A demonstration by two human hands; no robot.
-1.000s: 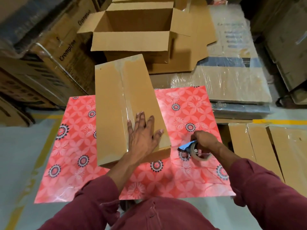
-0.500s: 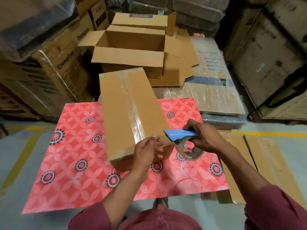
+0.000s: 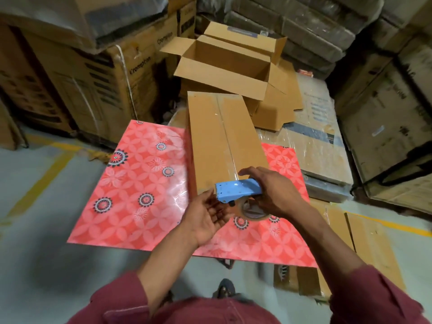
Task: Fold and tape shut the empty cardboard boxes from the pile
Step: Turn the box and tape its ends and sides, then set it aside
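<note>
Your right hand (image 3: 275,195) has its fingers curled over the blue tape gun (image 3: 238,189), with the index finger lifted straight and off the handle; the roll (image 3: 254,211) hangs under your palm. Your left hand (image 3: 205,216) is palm-up with loosely bent fingers, just touching the gun's nose, and it holds nothing that can be made out (a loose tape end there would be too clear and too blurred to tell).

The box (image 3: 222,141) lies lengthwise on the red flowered sheet (image 3: 131,188), its near end right behind your hands and its far end overhanging the sheet. A clear strip already runs along its top seam. The step in hand looks like starting a strip at the near end. To do it well, draw out a short tail with your left fingers, press it onto the near end face below the seam, then pull the gun away from you along the seam, keeping the roll square so the strip does not wander. Hold the box down with your left hand while you pull, since it is empty and would likely slide on the glossy sheet.

Beyond it, an open box (image 3: 224,66) sits with flaps up, still to be closed. On the stacked cartons (image 3: 140,73) to the far left you can read "Crompton" printed more than once; the other markings on the wrapped cartons are too blurred to read.
</note>
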